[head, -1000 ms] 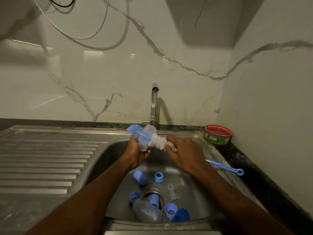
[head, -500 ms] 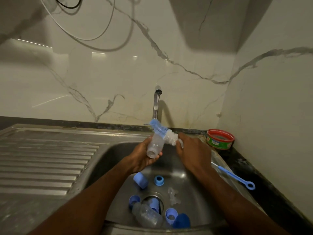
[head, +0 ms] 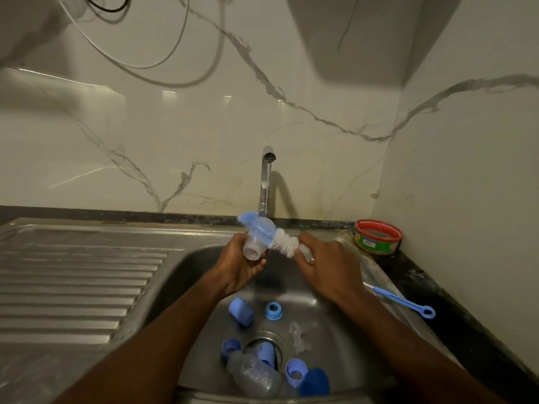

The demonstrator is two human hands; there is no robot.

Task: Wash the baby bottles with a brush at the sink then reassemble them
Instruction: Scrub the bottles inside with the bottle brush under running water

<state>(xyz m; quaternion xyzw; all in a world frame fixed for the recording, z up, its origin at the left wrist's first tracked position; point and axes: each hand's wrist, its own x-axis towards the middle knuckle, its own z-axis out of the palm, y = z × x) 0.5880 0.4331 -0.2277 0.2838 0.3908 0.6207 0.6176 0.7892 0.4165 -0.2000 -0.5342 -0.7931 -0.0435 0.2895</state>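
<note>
Left hand (head: 239, 265) grips a clear bottle (head: 256, 243) over the sink (head: 344, 310), fingers curled round its body, open mouth tilted down toward the camera. Right hand (head: 323, 265) grips the handle of the bottle brush (head: 272, 236), fingers closed around it; the brush lies across the outside of the bottle, blue bristle tip past the bottle's far side, white bristles between bottle and right hand. Both held just in front of the tap (head: 266, 182); can't tell if water is running. In the basin below: a blue cap (head: 240, 312) on its side, a blue ring (head: 273, 310) near it, a clear nipple (head: 299, 336) right of the drain (head: 262, 346), a second clear bottle (head: 253, 374) lying at the near edge, more blue pieces around it, including a dark blue cap (head: 315, 381). A thin blue brush (head: 404, 303) lies on the sink's right rim. A red-rimmed green tub (head: 377, 237) sits on the counter in the corner. Ribbed drainboard (head: 75, 287) on the left.
</note>
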